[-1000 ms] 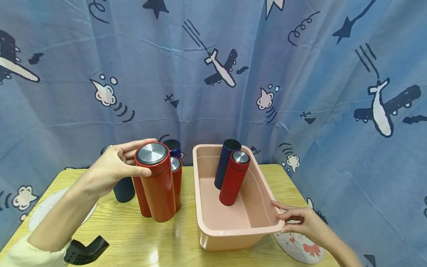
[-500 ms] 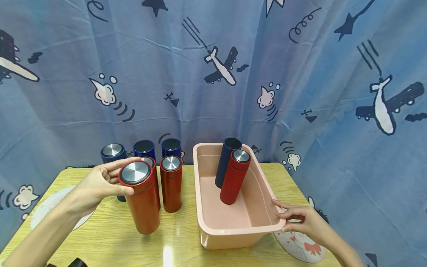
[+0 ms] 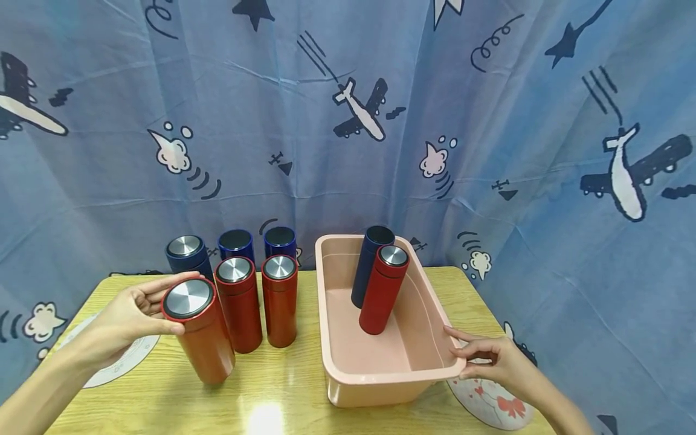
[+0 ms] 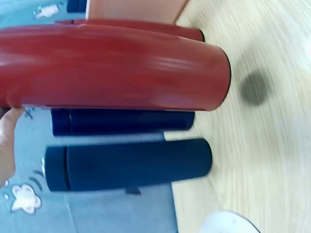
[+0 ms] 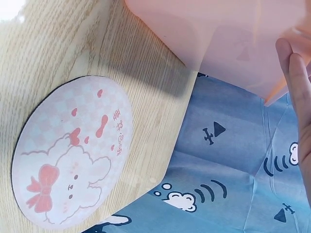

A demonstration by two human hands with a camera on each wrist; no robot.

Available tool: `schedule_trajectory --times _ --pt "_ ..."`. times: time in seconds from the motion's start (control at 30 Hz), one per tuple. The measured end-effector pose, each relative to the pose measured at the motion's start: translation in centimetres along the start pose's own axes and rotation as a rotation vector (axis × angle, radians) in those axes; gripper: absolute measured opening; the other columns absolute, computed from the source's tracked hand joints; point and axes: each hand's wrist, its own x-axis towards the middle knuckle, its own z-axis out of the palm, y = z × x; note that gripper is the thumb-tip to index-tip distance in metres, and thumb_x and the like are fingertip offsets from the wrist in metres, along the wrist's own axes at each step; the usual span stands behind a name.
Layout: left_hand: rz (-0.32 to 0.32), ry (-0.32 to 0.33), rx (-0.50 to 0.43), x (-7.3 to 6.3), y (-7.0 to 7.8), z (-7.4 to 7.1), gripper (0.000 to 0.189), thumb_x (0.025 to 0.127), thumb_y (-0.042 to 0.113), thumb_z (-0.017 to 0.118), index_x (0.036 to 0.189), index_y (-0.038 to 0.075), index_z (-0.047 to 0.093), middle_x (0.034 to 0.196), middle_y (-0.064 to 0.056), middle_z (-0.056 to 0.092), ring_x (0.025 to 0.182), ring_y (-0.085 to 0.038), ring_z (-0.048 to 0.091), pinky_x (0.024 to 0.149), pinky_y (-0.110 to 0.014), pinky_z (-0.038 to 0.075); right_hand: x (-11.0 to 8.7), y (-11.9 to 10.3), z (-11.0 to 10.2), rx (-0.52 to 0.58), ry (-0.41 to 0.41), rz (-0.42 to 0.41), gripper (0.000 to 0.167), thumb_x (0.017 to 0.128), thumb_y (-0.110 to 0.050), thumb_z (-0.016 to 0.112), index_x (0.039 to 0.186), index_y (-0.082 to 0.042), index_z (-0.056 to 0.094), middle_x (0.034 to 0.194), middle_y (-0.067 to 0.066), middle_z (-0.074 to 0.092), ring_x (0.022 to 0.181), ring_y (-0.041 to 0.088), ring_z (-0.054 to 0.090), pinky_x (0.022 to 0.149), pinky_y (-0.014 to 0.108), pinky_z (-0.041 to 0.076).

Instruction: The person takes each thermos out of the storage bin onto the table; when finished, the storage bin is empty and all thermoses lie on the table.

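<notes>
My left hand (image 3: 122, 320) grips a red thermos flask (image 3: 209, 347) round its silver-topped lid, at the left of the table. The flask leans slightly, and in the left wrist view its base shows above the wood with a shadow (image 4: 255, 88) apart from it. My right hand (image 3: 492, 359) pinches the near right corner rim of a pink plastic bin (image 3: 375, 379). Inside the bin, a red flask (image 3: 382, 296) and a dark blue flask (image 3: 363, 272) stand close together. Two red flasks, one in the middle (image 3: 239, 311) and one to its right (image 3: 280, 305), stand upright beside the held one.
Behind the red flasks stand three blue ones: left (image 3: 187, 254), middle (image 3: 236, 243) and right (image 3: 280, 240). A round mat (image 3: 127, 359) lies at the left, and a rabbit-print mat (image 5: 73, 145) at the right. A blue patterned curtain (image 3: 217, 121) hangs behind the table.
My left hand has moved left and toward me with the red flask, away from the other flasks, which show more fully now. The right hand stays at the bin's rim.
</notes>
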Motion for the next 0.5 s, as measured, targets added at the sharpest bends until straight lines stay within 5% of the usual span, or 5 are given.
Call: schedule_trajectory --times 0.27,0.5 --pt "0.023 -0.022 0.037 -1.1 -0.5 -2.5 0.07 0.082 -0.021 0.057 0.145 0.004 0.04 0.125 0.001 0.064 0.108 -0.011 0.062 0.082 -0.022 0.053 -0.1 0.0 0.0 0.001 0.001 0.009 0.029 0.079 0.003 0.071 0.108 0.007 0.068 0.136 -0.016 0.051 0.112 0.002 0.058 0.068 0.032 0.058" --pt "0.012 0.003 0.077 -2.0 -1.0 -4.6 0.071 0.083 -0.022 0.056 0.143 0.016 0.047 0.119 0.001 0.066 0.097 -0.01 0.064 0.066 -0.022 0.053 0.0 0.3 0.1 0.011 0.003 -0.022 0.029 0.078 0.005 0.071 0.107 0.007 0.069 0.136 -0.015 0.052 0.111 0.003 0.059 0.068 0.031 0.058"
